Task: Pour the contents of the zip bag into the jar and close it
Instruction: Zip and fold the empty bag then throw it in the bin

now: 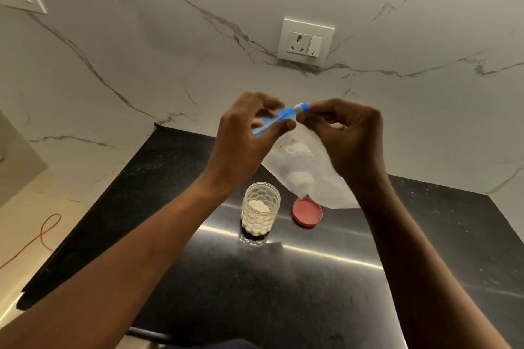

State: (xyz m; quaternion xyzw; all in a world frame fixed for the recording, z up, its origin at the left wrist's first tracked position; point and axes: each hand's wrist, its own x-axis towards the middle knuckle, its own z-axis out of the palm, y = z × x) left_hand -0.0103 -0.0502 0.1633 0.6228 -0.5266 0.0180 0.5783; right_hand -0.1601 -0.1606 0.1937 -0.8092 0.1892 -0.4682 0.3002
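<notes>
Clearly, with both hands, left (241, 133) and right (351, 139), pinching the clear blue-zippered bag (306, 167) above the open honeycomb-patterned jar (261, 208), we risk spilling leftover white contents onto the black surface (283, 292).

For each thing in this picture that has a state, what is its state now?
zip bag: held up above the counter, some white contents still in it
blue zip strip: pinched by both hands
left hand: grip shut on the strip
right hand: grip shut at the slider end
jar: upright, open, partly filled
red lid: off, lying beside the jar
</notes>
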